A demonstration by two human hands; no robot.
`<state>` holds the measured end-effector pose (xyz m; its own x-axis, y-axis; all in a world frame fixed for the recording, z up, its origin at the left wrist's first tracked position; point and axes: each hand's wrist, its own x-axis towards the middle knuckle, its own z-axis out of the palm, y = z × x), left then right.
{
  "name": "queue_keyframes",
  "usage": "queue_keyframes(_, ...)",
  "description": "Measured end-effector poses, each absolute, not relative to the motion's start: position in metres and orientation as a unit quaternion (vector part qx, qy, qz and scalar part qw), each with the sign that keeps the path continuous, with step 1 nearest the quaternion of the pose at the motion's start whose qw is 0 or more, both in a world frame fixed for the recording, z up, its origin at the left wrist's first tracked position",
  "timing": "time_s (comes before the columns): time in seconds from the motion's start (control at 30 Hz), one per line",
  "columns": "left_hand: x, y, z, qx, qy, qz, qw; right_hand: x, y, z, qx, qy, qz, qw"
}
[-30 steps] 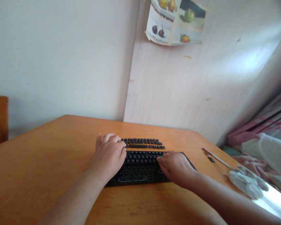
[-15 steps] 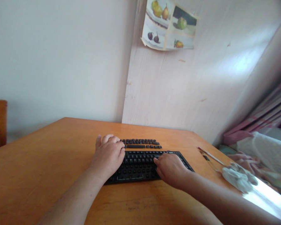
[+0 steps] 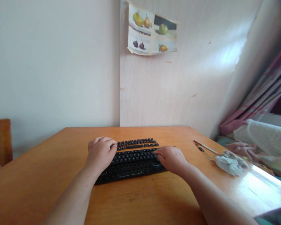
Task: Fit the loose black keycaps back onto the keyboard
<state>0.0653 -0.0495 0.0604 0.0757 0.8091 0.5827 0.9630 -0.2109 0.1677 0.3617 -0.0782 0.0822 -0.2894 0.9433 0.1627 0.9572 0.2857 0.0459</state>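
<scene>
A black keyboard (image 3: 131, 164) lies on an orange wooden table (image 3: 140, 200) in front of me. My left hand (image 3: 99, 153) covers its far left end, fingers curled down over the edge. My right hand (image 3: 170, 158) lies on the right part of the keys with bent fingers; what is under the fingertips is hidden. Just beyond the keyboard, two short rows of loose black keycaps (image 3: 137, 143) lie on the table between my hands.
A crumpled white cloth (image 3: 229, 162) and a thin stick-like tool (image 3: 204, 147) lie at the table's right side. A wooden chair (image 3: 1, 140) stands at the left. A fruit poster (image 3: 152, 32) hangs on the wall. Bedding (image 3: 259, 140) lies beyond the right edge.
My view has swung, so the wall corner and poster sit further left and lower. Both hands stay on the keyboard; the right hand has shifted slightly along the keys.
</scene>
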Motion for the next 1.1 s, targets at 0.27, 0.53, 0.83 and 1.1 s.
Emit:
queue_keyframes(0.27,0.043,-0.035,0.051,-0.696,-0.653,-0.292,0.069,0.357,-0.081,0.068,-0.565,-0.821,-0.074,0.032)
queue_keyframes(0.53,0.036,-0.032,0.045,-0.686,-0.655,-0.317,0.018,0.357,-0.076,0.066,-0.565,-0.822,-0.068,0.033)
queue_keyframes(0.83,0.038,-0.034,0.046,-0.67,-0.672,-0.316,-0.003,0.358,-0.072,0.065,-0.559,-0.826,-0.059,0.039)
queue_keyframes(1.1,0.033,-0.03,0.043,-0.692,-0.653,-0.308,0.016,0.356,-0.071,0.064,-0.541,-0.837,-0.063,0.056)
